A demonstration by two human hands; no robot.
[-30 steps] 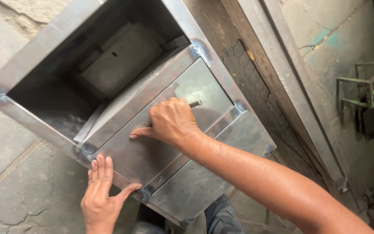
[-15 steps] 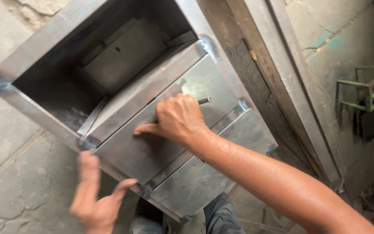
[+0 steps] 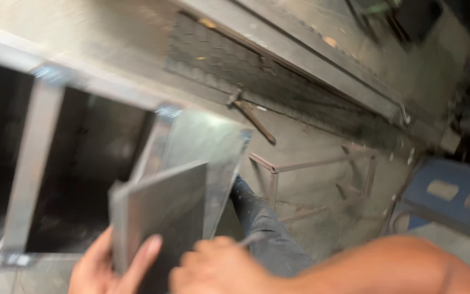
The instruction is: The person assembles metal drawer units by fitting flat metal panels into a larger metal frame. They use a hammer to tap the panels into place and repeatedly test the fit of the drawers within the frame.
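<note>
Blurry now: two hands at a sheet-metal plate beside an open metal box.

Left to right: box (image 3: 33, 163) fills the left, open and dark inside, bright steel frame around it. Left hand (image 3: 110, 267) at bottom edge grips the grey plate (image 3: 164, 212), thumb across its front face, fingers behind; plate stands nearly upright, tilted, just beside the box's right flange. Right hand (image 3: 218, 269) is closed into a fist around a thin metal rod (image 3: 251, 238), just right of the plate's lower edge; forearm runs off bottom right. Dark trouser leg (image 3: 262, 228) behind the hands. Hammer (image 3: 254, 117) lies on the concrete floor (image 3: 311, 185) further back, welded bar frame (image 3: 322, 174) right of it, blue object (image 3: 452, 196) far right.
</note>
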